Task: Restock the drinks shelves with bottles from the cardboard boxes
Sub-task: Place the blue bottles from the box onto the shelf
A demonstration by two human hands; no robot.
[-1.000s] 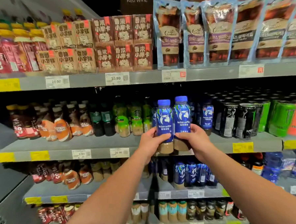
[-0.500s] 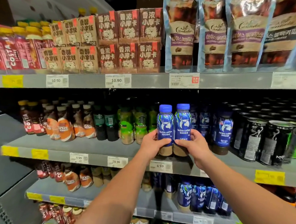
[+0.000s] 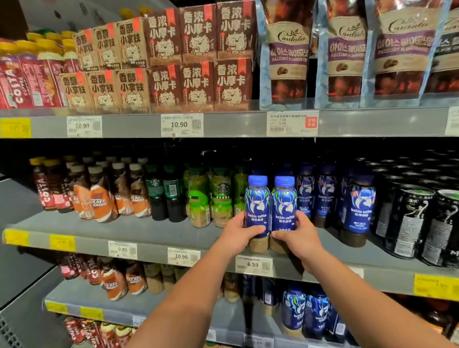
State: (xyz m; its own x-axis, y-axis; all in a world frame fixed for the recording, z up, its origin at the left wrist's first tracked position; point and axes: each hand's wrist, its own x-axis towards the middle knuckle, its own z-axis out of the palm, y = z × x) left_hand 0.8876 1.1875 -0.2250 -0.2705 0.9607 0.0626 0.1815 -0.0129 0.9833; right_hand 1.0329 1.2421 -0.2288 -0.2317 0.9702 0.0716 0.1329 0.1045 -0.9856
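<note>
Supermarket drinks aisle, grey metal shelving stacked with coffee. Front and centre, two blue-capped coffee bottles, the left bottle and the right bottle, upright and touching side by side at the front lip of the middle shelf. The left grip is curled round the lower part of the left one, and the right grip wraps the right one the same way. Their bases sit right at the shelf edge above the 6.59 price tag; set down or just off it, I can't tell.

Just to the right stands the matching blue row, further back on the shelf, with green bottles to the left and black cans beyond.

My read: this pair is nearly placed, with a push back and a release left. The front of the shelf shows bare stretches, so more stock looks needed. No cardboard boxes in view.
</note>
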